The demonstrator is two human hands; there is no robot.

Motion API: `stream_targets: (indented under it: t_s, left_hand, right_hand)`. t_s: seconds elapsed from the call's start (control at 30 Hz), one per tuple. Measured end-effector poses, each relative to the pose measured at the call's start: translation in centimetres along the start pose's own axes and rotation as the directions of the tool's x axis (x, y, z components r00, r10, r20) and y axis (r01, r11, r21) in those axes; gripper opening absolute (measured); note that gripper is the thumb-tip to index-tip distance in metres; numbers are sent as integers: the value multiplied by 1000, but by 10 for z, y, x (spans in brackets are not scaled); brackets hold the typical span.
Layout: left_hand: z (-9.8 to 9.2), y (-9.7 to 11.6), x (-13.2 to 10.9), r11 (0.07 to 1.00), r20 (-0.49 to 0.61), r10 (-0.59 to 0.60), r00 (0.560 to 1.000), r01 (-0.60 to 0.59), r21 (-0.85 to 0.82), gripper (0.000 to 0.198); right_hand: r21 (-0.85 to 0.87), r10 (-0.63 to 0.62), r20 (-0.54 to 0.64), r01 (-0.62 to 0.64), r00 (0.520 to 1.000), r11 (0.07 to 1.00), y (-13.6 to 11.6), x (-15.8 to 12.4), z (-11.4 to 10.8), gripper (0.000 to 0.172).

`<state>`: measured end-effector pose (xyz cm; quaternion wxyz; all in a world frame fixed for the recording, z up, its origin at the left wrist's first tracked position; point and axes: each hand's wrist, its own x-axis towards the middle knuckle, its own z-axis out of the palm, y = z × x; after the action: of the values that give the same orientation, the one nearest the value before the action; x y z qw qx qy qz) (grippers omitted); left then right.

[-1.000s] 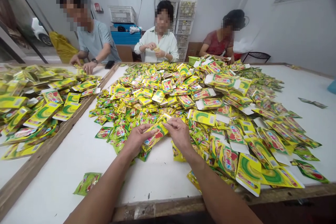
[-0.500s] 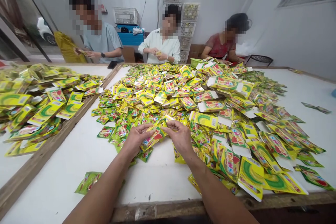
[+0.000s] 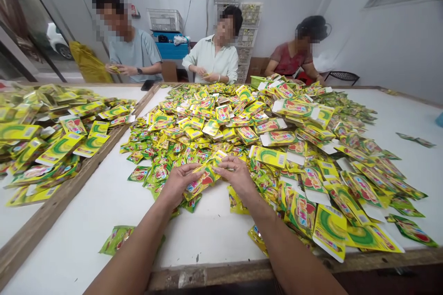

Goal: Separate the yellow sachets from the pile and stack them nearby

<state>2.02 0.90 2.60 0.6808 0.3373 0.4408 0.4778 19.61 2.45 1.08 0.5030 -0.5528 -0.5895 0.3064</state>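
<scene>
My left hand (image 3: 178, 183) and my right hand (image 3: 236, 177) meet over the near edge of a big heap of yellow-green sachets and flat cartons (image 3: 263, 138). Between them they hold a small bundle of sachets (image 3: 202, 179) with red and green print. Fingers of both hands are closed round the bundle, the left from below and the right pinching its upper end. A single green sachet (image 3: 116, 239) lies alone on the white table top (image 3: 86, 221) near my left forearm.
Three people sit along the far side, each handling sachets. A second table (image 3: 41, 133) on the left carries more yellow cartons, split off by a wooden rail (image 3: 69, 189). Stacked white crates (image 3: 242, 23) and a blue box (image 3: 171, 48) stand by the back wall.
Both hands stay on the bundle and shift slightly at the same spot. The person at the far left lifted both hands from the table and now holds a sachet.
</scene>
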Motion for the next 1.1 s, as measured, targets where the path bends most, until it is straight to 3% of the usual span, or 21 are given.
stream_targets:
  t_s: [0.17,0.4,0.6,0.73,0.93,1.1]
  left_hand:
    - [-1,3,-1,1000,-25,-7,1000,8,20,45]
    - [-2,2,-1,998,13,3,1000,-4,62,41]
    - [1,0,0,998,20,5,1000,-6,66,41]
    - [2,2,0,998,28,3,1000,-5,70,42]
    - [0,4,-2,999,31,-19,999,17,47,40]
    - [0,4,-2,997,-3,-71,997,71,-9,43]
  right_hand:
    - [160,91,108,-108,990,981,4,-1,3,25]
    - [-9,120,129,-120,984,993,-3,-1,-2,14]
    - [-131,-29,87,41,996,990,-8,-5,2,9]
    - [-120,45,65,-37,997,992,-5,-4,3,5]
    - [-21,-4,310,11,951,1000,-12,-10,4,35]
    - [59,-11,377,-12,926,998,-11,-12,6,37]
